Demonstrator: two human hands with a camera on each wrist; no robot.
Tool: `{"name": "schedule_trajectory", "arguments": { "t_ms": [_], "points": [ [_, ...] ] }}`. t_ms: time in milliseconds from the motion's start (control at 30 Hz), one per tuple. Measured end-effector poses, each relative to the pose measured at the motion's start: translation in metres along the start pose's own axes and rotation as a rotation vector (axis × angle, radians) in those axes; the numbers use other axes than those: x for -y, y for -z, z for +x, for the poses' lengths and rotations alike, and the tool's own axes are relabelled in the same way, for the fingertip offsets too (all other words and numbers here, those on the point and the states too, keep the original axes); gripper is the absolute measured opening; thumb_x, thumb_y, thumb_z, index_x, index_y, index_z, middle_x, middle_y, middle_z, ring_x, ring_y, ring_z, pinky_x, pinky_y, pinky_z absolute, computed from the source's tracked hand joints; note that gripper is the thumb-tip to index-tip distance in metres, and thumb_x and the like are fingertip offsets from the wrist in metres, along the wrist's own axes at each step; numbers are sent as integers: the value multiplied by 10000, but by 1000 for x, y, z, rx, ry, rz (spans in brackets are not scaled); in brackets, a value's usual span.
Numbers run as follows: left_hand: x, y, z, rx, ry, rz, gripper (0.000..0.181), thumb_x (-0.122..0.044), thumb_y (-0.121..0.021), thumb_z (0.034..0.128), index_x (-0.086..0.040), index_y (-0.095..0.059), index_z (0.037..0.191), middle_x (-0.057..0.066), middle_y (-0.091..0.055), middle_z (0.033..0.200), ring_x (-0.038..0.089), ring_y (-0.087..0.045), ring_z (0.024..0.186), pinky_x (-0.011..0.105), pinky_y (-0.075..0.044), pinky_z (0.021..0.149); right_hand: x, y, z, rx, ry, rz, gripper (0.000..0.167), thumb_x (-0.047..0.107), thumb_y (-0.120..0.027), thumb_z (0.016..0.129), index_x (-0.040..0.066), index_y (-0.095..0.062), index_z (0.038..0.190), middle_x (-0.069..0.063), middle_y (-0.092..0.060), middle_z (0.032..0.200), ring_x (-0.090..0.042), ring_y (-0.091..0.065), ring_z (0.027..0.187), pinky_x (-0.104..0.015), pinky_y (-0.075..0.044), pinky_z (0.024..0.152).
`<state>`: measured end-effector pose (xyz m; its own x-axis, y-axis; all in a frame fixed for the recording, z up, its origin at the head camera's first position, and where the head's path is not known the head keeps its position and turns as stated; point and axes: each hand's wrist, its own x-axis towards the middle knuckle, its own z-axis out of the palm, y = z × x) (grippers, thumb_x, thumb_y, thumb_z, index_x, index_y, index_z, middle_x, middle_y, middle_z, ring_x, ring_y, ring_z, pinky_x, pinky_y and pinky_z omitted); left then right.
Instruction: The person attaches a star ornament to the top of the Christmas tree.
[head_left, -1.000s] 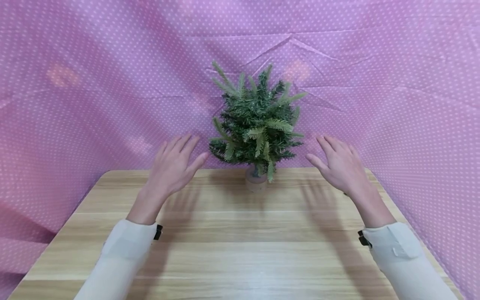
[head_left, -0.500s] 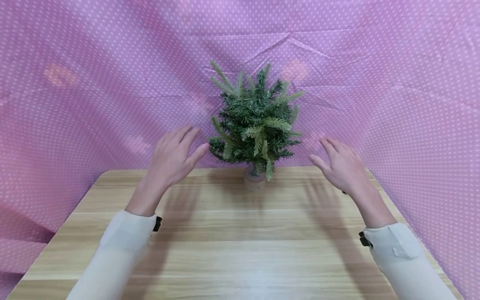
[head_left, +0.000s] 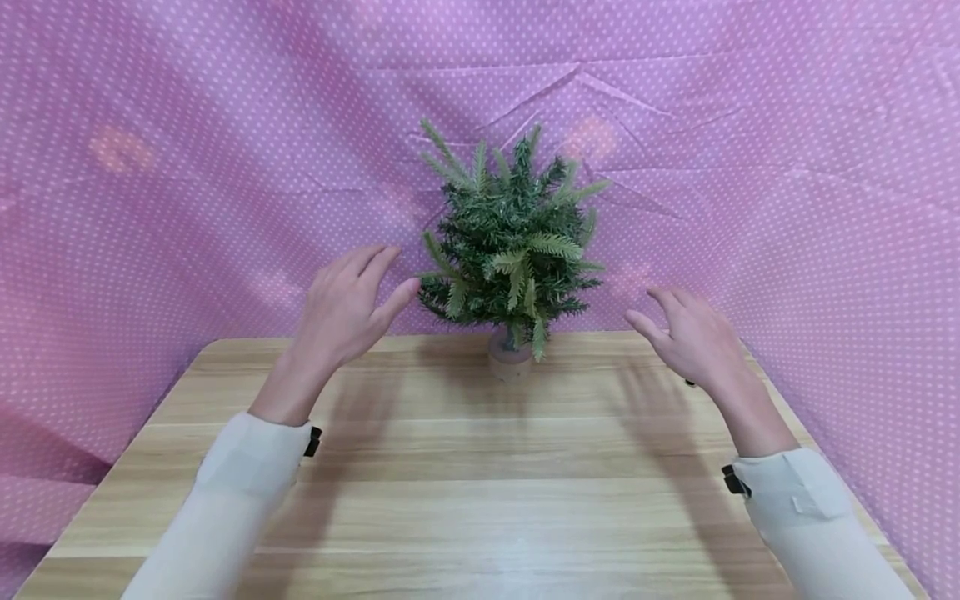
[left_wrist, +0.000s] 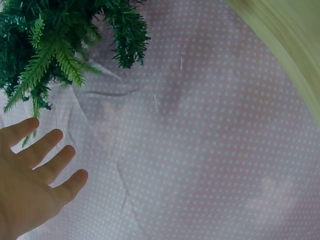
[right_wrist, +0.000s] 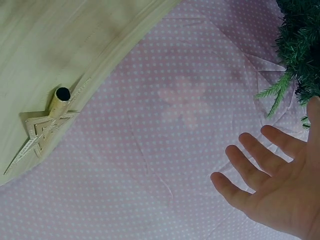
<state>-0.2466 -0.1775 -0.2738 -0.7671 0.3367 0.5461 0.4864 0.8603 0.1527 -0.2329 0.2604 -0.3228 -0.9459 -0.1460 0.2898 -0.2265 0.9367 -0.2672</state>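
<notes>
A small artificial Christmas tree (head_left: 510,242) stands upright in its round base (head_left: 512,367) near the table's far edge. To its left, my left hand (head_left: 337,308) is raised with relaxed, spread fingers and holds nothing. Its thumb tip is beside the lower branches; I cannot tell whether they touch. My right hand (head_left: 697,337) hovers to the right of the tree, apart from it, with loose fingers and nothing in them. On the table below it lies a gold glittery star topper (right_wrist: 50,122) with a tube socket, almost wholly hidden by that hand in the head view.
The wooden table (head_left: 480,517) runs from the front to a rounded far edge. A pink polka-dot cloth (head_left: 825,167) hangs behind it and along both sides. Each white sleeve (head_left: 247,467) has a small black clip at the wrist.
My left hand has moved slightly forward and up beside the tree. My right hand has drifted a little to the right, its fingers a bit more bent. The tree stays in place.
</notes>
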Motion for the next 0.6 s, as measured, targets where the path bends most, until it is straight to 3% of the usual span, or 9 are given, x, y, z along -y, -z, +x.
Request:
{"name": "schedule_trajectory", "arguments": {
  "t_ms": [167,433,600],
  "points": [
    [-2,3,3,-2,13,-41,637,-556,-456,1040,-92,-518,1472,160,-525,1474,385,-475,1353,606,-376,1094,-4,-2,1,8,-8,15,774,628,-381,1035,8,-446,1494,-302,-473,1455,-517,-429,1324,-692,-338,1054],
    [-5,5,7,-103,-55,-34,594,-504,-555,1015,-59,-577,1407,171,-592,1393,378,-549,1272,565,-448,1043,-10,-4,-1,-21,-11,40,717,574,-426,1046,-4,-477,1467,-311,-496,1430,-522,-444,1306,-675,-333,1064],
    [-7,7,10,-128,-68,-47,583,-496,-562,1014,-68,-581,1409,160,-596,1394,366,-553,1275,543,-446,1055,-14,-6,-4,-18,-31,68,731,599,-430,1034,12,-481,1467,-290,-491,1448,-516,-434,1319,-680,-330,1061]
  ]
}}
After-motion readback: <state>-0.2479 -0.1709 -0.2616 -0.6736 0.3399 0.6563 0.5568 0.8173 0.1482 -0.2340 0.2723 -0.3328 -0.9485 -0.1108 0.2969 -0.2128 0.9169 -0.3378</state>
